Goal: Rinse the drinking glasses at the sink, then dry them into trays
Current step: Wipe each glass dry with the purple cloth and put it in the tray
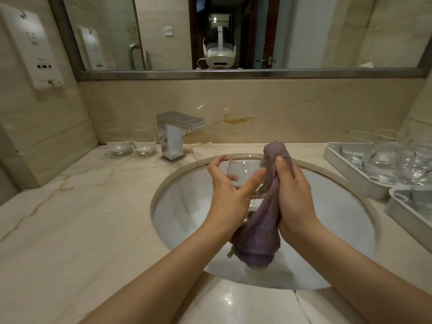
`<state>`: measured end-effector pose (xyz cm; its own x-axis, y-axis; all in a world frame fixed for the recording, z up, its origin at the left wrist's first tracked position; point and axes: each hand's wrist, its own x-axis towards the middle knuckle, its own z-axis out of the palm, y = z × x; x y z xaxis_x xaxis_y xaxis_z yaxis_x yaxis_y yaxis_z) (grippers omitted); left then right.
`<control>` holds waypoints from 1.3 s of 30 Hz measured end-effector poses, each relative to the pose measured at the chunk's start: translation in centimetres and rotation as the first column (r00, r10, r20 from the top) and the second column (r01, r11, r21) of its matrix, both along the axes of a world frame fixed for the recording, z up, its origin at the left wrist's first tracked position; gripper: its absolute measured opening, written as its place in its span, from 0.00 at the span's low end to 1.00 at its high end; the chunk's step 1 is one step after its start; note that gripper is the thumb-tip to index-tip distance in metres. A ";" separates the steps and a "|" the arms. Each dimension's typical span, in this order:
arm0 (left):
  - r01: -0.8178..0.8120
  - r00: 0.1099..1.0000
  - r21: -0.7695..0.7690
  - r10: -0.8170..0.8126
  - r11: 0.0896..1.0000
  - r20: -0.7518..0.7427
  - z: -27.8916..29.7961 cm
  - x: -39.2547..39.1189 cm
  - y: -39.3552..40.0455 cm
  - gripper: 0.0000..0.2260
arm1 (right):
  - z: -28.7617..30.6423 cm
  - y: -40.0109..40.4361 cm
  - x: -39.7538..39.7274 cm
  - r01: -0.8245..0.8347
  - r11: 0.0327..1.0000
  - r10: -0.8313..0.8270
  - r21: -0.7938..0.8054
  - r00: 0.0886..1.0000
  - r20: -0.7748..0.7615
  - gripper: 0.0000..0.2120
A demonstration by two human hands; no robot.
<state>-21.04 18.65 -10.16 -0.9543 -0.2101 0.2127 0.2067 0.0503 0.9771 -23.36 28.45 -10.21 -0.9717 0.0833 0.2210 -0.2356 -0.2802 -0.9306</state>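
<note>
Glass (243, 176) held above the sink (187, 206), near frame centre. Left hand (230, 190) cradles it, thumb and fingers curved round its wall. Right hand (292, 195) grips a purple cloth (259, 230) pressed against the glass at its 3 o'clock side. Two glasses (131, 142) stand on the worktop (81, 218) at 10 o'clock, beside the tap (175, 134). Trays (346, 167) with glasses at 3 o'clock.

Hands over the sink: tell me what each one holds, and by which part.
The left hand holds a clear drinking glass by its side wall. The right hand grips a purple cloth around its middle, against the glass.
</note>
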 end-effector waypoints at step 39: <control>0.031 0.998 0.123 -0.037 0.992 0.050 -1.0 0.0 1.2 0.19 | -0.6 -0.2 -0.6 0.051 0.998 -0.048 -0.037 0.997 0.065 0.09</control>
<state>-21.00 19.90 -11.14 -0.9704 -0.1990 0.1370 0.1547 -0.0765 0.9850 -23.91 28.29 -10.77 -0.9782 0.1389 0.1545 -0.1908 -0.3053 -0.9330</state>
